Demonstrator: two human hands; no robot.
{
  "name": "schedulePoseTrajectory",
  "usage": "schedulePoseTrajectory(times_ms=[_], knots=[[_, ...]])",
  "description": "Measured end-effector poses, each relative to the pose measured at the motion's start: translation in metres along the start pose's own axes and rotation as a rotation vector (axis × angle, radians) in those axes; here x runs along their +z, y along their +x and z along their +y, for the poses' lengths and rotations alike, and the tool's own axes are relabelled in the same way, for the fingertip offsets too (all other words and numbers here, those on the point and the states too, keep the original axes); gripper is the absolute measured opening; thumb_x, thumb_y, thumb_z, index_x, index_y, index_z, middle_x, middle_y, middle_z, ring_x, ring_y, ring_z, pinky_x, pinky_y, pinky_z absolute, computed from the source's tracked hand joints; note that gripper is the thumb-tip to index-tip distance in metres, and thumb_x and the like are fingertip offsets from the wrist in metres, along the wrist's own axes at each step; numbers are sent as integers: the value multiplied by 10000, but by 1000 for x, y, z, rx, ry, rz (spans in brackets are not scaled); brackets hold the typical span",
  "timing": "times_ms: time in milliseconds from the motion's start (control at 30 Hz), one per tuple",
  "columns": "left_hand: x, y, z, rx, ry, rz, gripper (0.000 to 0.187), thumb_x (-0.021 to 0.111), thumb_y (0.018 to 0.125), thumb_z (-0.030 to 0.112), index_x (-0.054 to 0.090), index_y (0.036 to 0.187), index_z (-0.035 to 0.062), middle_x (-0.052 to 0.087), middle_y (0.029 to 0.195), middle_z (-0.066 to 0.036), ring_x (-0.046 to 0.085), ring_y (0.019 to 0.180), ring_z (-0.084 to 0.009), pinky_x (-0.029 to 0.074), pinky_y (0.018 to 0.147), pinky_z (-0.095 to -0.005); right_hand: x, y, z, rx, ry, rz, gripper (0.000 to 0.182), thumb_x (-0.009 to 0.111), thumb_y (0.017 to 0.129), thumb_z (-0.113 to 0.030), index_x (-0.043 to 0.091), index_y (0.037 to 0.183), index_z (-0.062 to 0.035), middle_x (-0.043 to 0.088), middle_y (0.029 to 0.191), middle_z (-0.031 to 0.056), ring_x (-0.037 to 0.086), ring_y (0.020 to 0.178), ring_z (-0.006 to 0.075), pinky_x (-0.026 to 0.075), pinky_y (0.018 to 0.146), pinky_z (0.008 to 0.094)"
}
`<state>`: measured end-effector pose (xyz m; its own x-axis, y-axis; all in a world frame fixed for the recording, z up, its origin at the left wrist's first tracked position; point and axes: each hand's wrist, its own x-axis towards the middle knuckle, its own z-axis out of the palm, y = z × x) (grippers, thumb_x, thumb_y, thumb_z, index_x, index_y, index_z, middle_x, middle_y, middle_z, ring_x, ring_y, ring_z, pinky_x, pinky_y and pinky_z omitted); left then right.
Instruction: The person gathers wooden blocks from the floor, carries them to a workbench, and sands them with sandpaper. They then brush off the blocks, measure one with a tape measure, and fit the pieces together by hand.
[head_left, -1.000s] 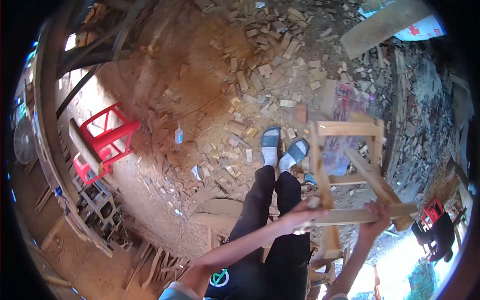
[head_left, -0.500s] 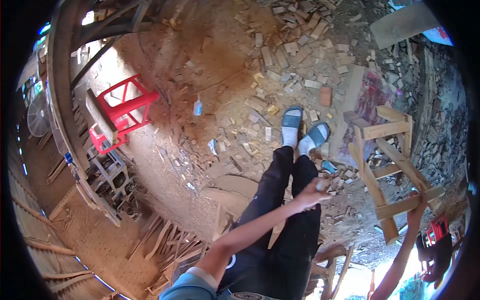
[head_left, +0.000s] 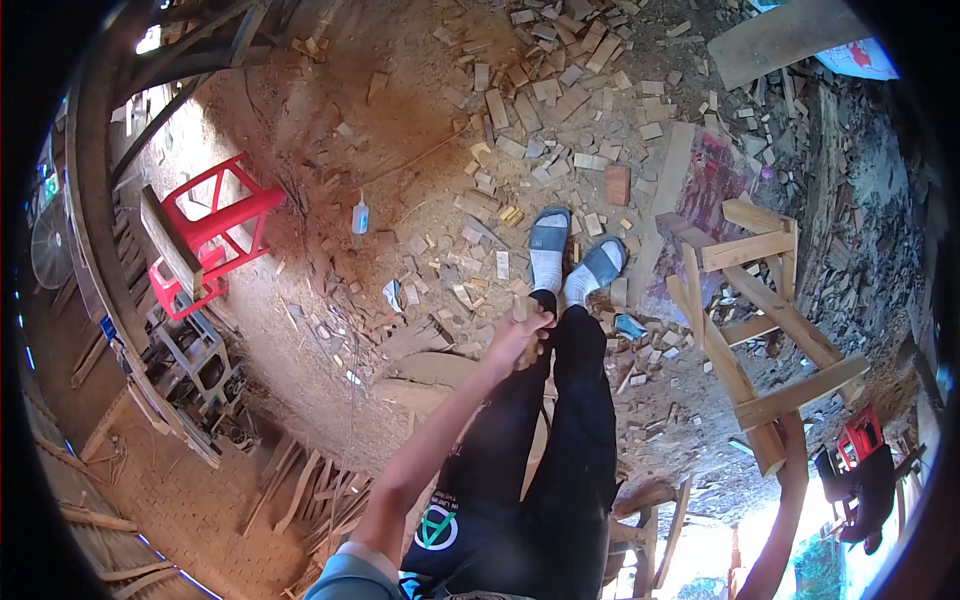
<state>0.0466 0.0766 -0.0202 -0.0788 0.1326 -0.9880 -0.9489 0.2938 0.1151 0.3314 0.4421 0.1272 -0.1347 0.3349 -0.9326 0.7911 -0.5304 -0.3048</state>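
Note:
My left hand is closed in front of my shins, round a short light-brown piece that looks like wood; the fingers cover most of it. At the right stands a wooden frame of pale bars joined by crosspieces, like a stool or chair frame. My right hand is at its near crosspiece, gripping from below, with the fingers mostly hidden behind the wood.
Wood offcuts litter the dirt floor around my sandals. A red plastic stool and a small bottle are at the left. A reddish board lies beyond the frame. Another person sits at the lower right.
My left hand has swung left, away from the frame, with the piece in it. My right hand stays at the crosspiece, while the whole view has shifted slightly.

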Motion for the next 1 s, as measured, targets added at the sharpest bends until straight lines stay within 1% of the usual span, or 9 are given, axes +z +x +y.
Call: schedulePoseTrajectory(times_ms=[133,233,333,400,467,667,700,933,1000], knots=[[-19,5,-1,31,138,78,322,671,746,188,496,983,58,566,793,-51,535,653,-117,453,503,-262,7,-11,-14,-18,-131,-36,478,434,894,-385,409,1239,-56,529,1061,104,517,960,200,411,810,308],[-30,3,-2,16,151,118,287,657,747,154,490,959,56,541,721,-33,525,609,-114,432,470,-265,6,-10,-26,102,-163,-6,450,422,900,-377,450,1200,-42,558,1023,108,539,928,208,420,793,309],[-37,8,-8,-2,88,171,231,642,742,113,507,917,48,525,675,-31,510,534,-121,418,440,-262,0,-27,-15,-108,-811,341,393,422,907,-331,501,1121,-11,585,961,132,563,880,241,419,793,340],[-40,7,-8,40,80,216,195,631,738,90,517,889,44,522,653,-35,498,488,-126,407,421,-259,41,-49,-40,-309,-1137,607,331,441,905,-231,495,1124,11,565,966,164,540,905,288,403,816,380],[-39,6,-8,92,94,209,167,620,734,80,525,867,42,520,633,-36,496,473,-125,403,418,-256,72,-62,-59,-303,-1129,612,327,458,891,-214,490,1132,5,542,1016,166,503,970,297,379,854,400],[-45,22,2,136,234,208,76,567,731,58,537,800,52,508,586,-27,494,459,-116,399,427,-267,133,-64,-75,-592,-1398,531,357,539,808,-176,476,1114,-4,446,1129,167,415,1065,342,299,924,470],[-46,26,8,148,271,188,74,563,731,57,535,799,50,509,587,-27,493,461,-115,397,429,-269,148,-66,-87,-489,-1248,489,347,545,782,-151,480,1093,-12,422,1139,163,396,1081,350,277,944,489],[-52,42,57,319,585,275,107,567,716,47,531,816,33,497,573,-6,462,448,-100,347,405,-262,186,-66,-101,-599,-1180,461,330,536,782,-141,481,1085,-23,418,1131,174,377,1097,367,282,938,495],[-60,47,72,287,608,276,151,578,703,49,543,848,25,513,590,-20,474,455,-105,352,406,-265,195,-61,-112,-594,-1113,459,325,535,777,-122,483,1083,-25,432,1117,177,396,1085,365,290,924,494]])
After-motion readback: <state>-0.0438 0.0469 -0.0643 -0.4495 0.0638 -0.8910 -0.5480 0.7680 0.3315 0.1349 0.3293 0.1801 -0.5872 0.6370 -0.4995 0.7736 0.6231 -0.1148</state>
